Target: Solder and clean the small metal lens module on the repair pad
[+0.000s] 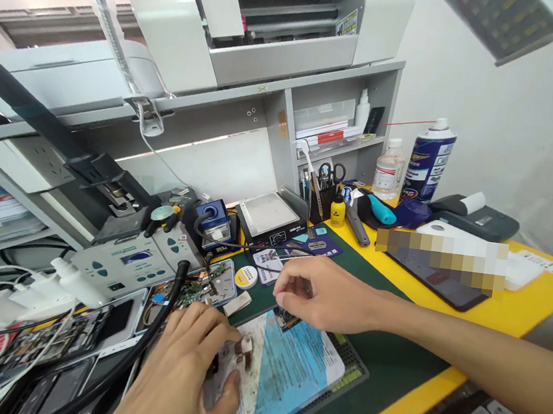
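Observation:
My left hand [194, 365] is over the left side of a worn blue-and-white work pad [297, 371], its thumb and curved fingers spread apart. Between thumb and fingers, a small brown-and-white part [245, 349] is on the pad, with something dark half hidden under the fingers. My right hand [319, 293] hovers at the pad's far edge, thumb and index finger pinched together. Whatever sits in that pinch is hidden. Right below it lies a small dark board with a round element [285, 318]. A small pale block [237, 303] rests just beyond the pad.
Left are a grey control unit [135, 267], a black hose [170, 315] and a tray of circuit boards [220, 281]. Behind stand a flat heating plate [270, 218] and yellow bottle [338, 211]. Right are a dark phone [434, 273] and spray can [429, 162].

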{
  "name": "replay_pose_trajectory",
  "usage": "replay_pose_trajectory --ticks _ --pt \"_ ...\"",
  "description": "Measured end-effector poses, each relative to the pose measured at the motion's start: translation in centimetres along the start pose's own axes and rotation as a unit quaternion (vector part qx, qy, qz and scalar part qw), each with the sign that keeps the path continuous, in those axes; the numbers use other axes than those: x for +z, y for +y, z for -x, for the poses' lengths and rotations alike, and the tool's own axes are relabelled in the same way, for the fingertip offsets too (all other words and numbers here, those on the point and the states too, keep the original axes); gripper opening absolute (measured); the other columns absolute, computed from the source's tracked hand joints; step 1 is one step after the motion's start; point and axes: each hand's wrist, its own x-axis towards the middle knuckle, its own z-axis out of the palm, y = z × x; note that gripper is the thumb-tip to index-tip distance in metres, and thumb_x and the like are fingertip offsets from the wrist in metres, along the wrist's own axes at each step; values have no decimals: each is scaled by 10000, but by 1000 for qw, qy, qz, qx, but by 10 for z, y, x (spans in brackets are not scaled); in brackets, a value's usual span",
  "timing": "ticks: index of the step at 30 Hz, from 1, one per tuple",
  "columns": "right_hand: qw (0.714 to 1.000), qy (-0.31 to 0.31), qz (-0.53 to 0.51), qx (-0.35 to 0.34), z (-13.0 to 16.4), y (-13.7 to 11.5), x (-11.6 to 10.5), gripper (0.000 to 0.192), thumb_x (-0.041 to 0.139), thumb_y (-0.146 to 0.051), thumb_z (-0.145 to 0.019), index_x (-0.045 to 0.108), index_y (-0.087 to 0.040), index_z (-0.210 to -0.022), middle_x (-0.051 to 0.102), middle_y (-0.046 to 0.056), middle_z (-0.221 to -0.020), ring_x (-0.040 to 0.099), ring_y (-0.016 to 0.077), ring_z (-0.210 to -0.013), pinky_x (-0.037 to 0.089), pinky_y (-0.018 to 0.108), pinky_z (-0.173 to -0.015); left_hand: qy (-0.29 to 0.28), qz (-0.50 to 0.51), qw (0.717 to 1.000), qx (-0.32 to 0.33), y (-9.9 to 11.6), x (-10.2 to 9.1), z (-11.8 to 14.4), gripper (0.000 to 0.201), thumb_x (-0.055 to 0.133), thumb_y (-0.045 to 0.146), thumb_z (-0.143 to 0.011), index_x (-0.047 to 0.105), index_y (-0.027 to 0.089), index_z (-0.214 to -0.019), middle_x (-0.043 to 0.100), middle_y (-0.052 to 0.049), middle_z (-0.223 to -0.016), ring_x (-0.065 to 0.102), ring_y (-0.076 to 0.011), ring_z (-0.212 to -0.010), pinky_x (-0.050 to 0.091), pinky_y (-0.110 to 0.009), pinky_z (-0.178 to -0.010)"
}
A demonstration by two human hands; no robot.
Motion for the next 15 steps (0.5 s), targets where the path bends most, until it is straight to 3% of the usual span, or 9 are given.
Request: replay_pose_trajectory --ticks 5,9,13,15 --pt "1000 3 4 -2 -1 1 1 68 624 -139 -778 686 -165 -764 646 0 -648 564 129 -570 397 217 -509 41 43 998 -31 5 2 0 118 533 224 -864 639 235 -916 630 -68 -947 551 -256 -932 449 -420 -838" --pt "1000 8 4 -4 -2 3 2 68 617 -143 -782 677 -159 -756 643 -2 -638 559 126 -561 392 218 -509 40 65 996 -40 7 3 -1 106 523 245 -899 628 233 -887 622 -58 -924 537 -250 -920 427 -418 -833" --pt "1000 13 0 -6 -3 5 3 76 612 -123 -763 679 -158 -753 648 -1 -645 566 128 -574 397 217 -518 45 63 997 -29 4 3 0 85 529 234 -896 613 234 -906 610 -57 -932 529 -245 -918 433 -404 -819" --pt "1000 16 -4 -11 -3 7 4 81 612 -116 -751 682 -157 -752 652 -1 -649 571 127 -579 404 214 -524 82 63 995 -8 -2 -1 4 57 529 219 -890 576 233 -919 589 -51 -916 521 -233 -892 435 -385 -775"
